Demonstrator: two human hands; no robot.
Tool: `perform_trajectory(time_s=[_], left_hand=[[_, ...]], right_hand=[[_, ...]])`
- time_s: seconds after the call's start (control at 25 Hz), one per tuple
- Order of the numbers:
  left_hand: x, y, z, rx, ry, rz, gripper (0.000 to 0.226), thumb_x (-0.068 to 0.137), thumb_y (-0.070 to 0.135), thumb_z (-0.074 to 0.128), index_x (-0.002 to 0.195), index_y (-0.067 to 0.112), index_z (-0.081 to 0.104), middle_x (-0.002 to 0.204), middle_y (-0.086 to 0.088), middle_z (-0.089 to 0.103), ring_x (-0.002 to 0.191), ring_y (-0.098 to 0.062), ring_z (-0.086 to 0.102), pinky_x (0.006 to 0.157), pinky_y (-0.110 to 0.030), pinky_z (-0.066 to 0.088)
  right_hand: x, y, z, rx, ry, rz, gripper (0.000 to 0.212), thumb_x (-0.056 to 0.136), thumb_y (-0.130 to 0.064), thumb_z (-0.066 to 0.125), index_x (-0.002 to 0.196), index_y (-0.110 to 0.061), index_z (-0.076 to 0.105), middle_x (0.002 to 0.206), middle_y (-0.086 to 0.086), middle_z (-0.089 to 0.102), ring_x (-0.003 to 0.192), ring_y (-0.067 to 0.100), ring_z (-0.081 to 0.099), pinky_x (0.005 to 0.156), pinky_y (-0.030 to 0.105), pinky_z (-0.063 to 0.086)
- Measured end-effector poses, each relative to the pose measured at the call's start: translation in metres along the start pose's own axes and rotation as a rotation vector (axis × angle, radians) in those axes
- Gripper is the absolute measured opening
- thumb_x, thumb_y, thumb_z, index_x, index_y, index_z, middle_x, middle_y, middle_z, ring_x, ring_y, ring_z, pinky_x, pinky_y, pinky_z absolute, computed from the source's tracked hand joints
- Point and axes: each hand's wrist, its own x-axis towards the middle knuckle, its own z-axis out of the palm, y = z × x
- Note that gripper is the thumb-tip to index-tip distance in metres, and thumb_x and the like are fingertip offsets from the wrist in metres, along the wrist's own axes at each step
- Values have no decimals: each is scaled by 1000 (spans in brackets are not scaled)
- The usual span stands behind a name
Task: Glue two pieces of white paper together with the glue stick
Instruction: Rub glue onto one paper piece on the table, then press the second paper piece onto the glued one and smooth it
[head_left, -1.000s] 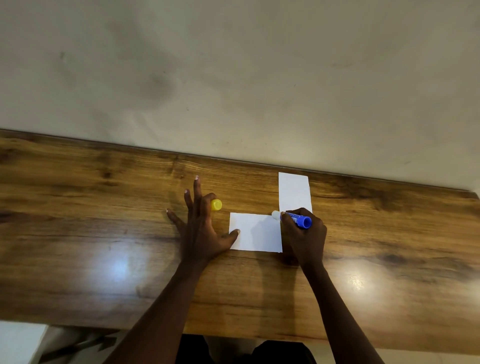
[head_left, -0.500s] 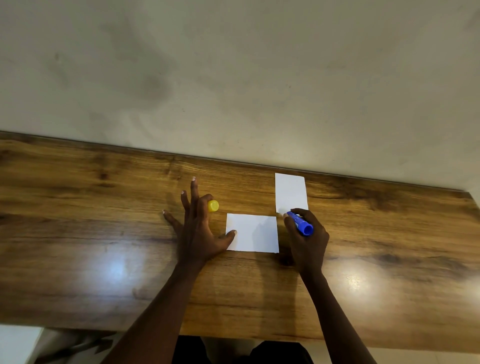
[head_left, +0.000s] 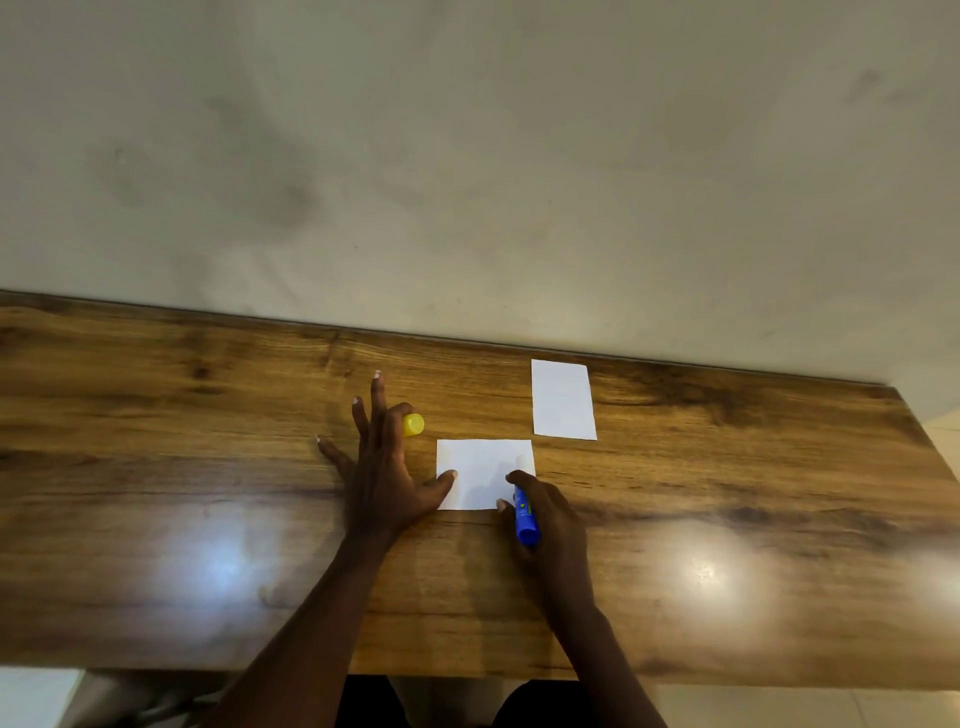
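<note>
We find no readable text.
The blue glue stick carries a small greenish label, too blurred for us to make out.

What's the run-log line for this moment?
left hand: thumb pins near paper | right hand: grips blue glue stick over its corner | far paper: lying apart | yellow cap: by left hand

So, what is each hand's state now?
Left hand: spread, thumb on near white paper rectangle; grip on small yellow plastic cap unclear.
Right hand: holding blue plastic glue stick.

Glossy wood table, matt paper
</note>
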Motion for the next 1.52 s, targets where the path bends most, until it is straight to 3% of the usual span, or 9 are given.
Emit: perform_trajectory(time_s=[0.24, 0.36, 0.44, 0.56, 0.76, 0.96, 1.12, 1.36, 1.52], left_hand=[[-3, 9, -10, -208, -49, -87, 79, 67, 54, 51, 131, 37, 7, 153, -14, 20, 142, -32, 4, 104, -59, -18], [-4, 8, -14, -379, -57, -166, 65, 82, 37, 53, 137, 22, 22, 152, -11, 22, 141, -27, 14, 111, -49, -15], [-2, 7, -22, -577, -50, -340, 53, 90, 21, 52, 138, 14, 30, 151, -9, 25, 140, -27, 17, 118, -46, 0], [-2, 7, -34, -780, -57, -501, 50, 89, 13, 53, 135, 5, 36, 144, -15, 39, 133, -26, 34, 108, -33, 27], [-18, 26, -38, -771, -112, -454, 45, 83, 10, 60, 125, -1, 48, 133, -16, 52, 118, -22, 48, 95, -31, 41], [-26, 36, -40, -763, -103, -433, 44, 83, 11, 61, 124, -1, 50, 130, -16, 54, 118, -26, 50, 97, -35, 43], [-24, 44, -43, -651, -132, -336, 33, 82, 11, 63, 114, 2, 59, 113, -12, 64, 104, -28, 58, 88, -37, 49], [-18, 67, -36, -606, -160, -278, 30, 82, 15, 63, 109, 3, 62, 107, -9, 66, 100, -26, 59, 90, -39, 49], [-5, 103, -17, -657, -177, -190, 31, 84, 16, 59, 112, 3, 60, 110, -9, 65, 94, -15, 58, 82, -22, 49]], right_hand=[[1, 0, -5, -248, -151, -48, 48, 88, -21, 51, 133, -21, 35, 134, 9, 47, 115, 23, 50, 93, 30, 45], [0, -5, -11, 10, -54, -24, 42, 84, -13, 57, 124, -20, 45, 128, 7, 53, 109, 20, 53, 89, 24, 42], [0, -11, -17, 271, 28, 51, 40, 81, -8, 61, 114, -26, 49, 120, 4, 57, 104, 17, 56, 87, 21, 43], [0, -18, -22, 557, 100, 131, 38, 79, -10, 64, 105, -34, 49, 107, -8, 57, 96, 7, 57, 74, 10, 45], [-4, -21, -24, 828, 137, 186, 35, 79, -6, 64, 106, -26, 54, 104, -14, 57, 92, 3, 58, 68, 8, 50], [-12, -16, -29, 1075, 181, 267, 29, 80, -4, 59, 98, -27, 59, 116, 17, 59, 103, 31, 60, 67, 17, 53], [-11, -14, -32, 1205, 212, 253, 27, 76, -3, 58, 96, -20, 60, 119, 22, 55, 103, 42, 58, 64, 16, 54], [-8, -2, -46, 1118, 256, 168, 29, 85, -31, 39, 99, -22, 63, 110, 11, 63, 96, 22, 61, 83, 32, 48], [4, 23, -81, 846, 244, 117, 26, 88, -2, 47, 97, -24, 59, 105, 1, 61, 89, 19, 58, 66, 19, 52]])
